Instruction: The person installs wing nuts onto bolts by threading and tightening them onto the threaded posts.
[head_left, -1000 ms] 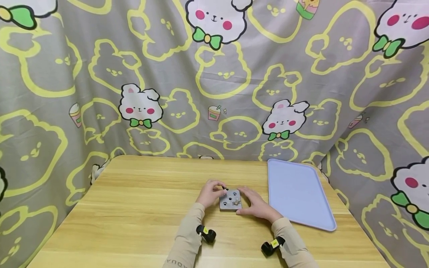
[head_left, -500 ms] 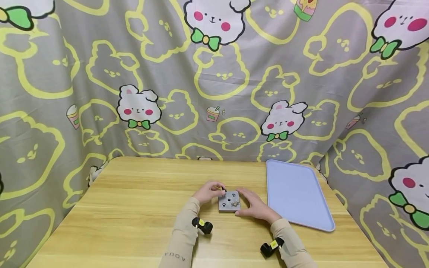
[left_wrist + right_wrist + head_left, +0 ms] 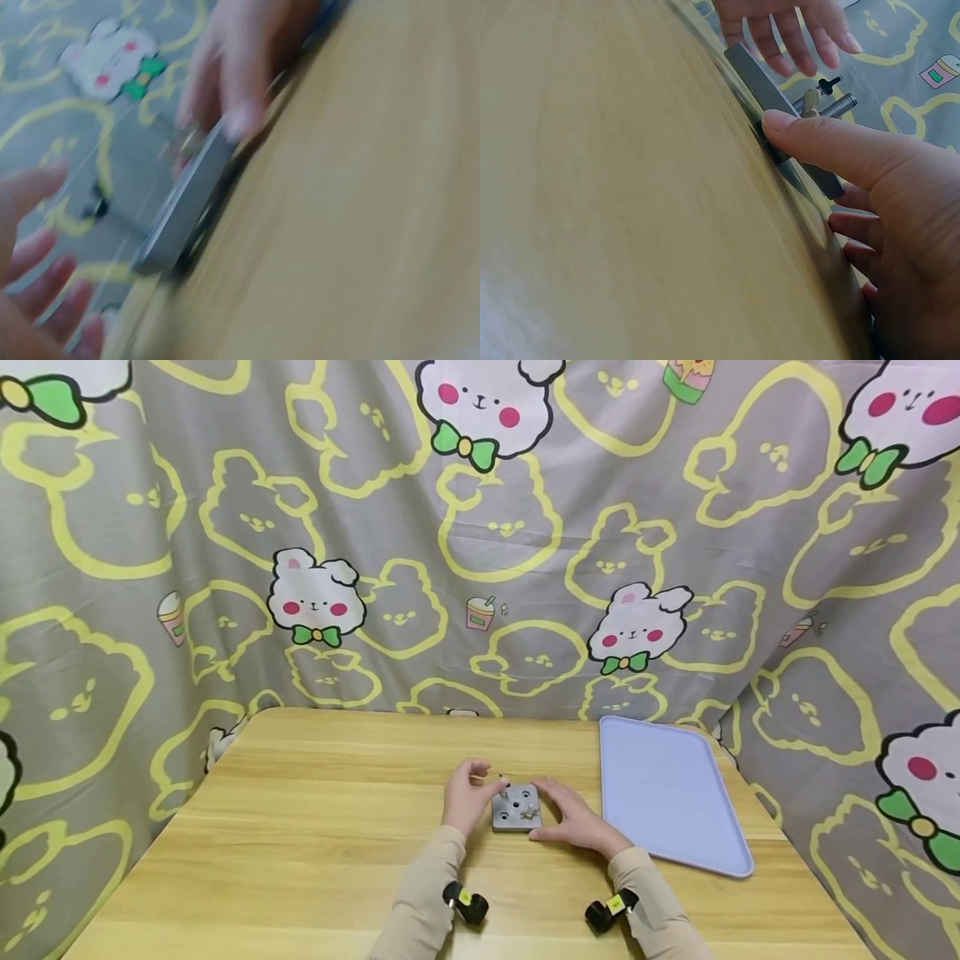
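Observation:
A grey square metal plate (image 3: 516, 810) with several holes lies on the table. My right hand (image 3: 573, 818) holds it at its right side, with the thumb (image 3: 780, 120) pressed on its near edge. A brass-coloured wing nut (image 3: 811, 103) sits on a threaded stud (image 3: 841, 106) that stands up from the plate. At the far left corner rises a thin screw with a black, winged top (image 3: 97, 204). My left hand (image 3: 468, 797) is beside that screw, its fingers spread and apart from it in the left wrist view.
A pale lilac tray (image 3: 667, 793) lies to the right, just beyond my right hand. The wooden table (image 3: 300, 827) ends at a patterned curtain (image 3: 390, 527) behind. Each sleeve carries a black wrist camera (image 3: 467, 903).
The left fingers were curled at the black-topped screw; now they have spread away from it, and the left wrist has turned. My right hand and the plate stay in place.

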{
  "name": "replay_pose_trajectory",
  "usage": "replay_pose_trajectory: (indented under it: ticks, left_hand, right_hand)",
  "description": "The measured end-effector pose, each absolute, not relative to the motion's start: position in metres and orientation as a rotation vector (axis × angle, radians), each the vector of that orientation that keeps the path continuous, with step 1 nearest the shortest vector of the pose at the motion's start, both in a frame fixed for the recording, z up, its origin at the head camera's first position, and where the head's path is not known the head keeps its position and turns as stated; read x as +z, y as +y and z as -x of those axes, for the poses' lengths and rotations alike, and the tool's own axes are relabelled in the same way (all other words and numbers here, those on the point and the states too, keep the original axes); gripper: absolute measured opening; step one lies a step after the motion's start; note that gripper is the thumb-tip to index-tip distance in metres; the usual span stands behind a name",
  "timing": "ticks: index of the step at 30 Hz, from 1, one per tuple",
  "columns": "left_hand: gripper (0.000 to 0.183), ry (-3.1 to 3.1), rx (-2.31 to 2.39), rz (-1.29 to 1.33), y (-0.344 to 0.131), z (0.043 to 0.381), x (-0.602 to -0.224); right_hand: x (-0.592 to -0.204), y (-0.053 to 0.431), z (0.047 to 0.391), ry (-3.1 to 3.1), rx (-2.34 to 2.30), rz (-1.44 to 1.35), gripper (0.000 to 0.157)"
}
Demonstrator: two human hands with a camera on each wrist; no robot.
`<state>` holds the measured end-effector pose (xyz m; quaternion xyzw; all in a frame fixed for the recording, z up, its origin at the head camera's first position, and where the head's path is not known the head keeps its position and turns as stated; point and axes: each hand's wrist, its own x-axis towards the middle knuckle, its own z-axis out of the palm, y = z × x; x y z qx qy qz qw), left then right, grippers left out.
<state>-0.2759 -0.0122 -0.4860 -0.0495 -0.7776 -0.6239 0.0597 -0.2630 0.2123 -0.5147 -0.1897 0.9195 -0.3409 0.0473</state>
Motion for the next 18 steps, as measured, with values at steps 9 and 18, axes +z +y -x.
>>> replay_pose_trajectory:
  ticks: [9,18]
  left_hand:
    - [0.039,-2.275,-1.669,-0.109,0.018,0.254,-0.486]
    - [0.033,-2.28,-1.615,-0.141,0.026,0.258,-0.495]
  right_hand:
    - [-0.517,0.213,0.263,2.802,-1.014,0.565,0.093]
    - [-0.514,0.213,0.261,2.799,-1.045,0.563,0.093]
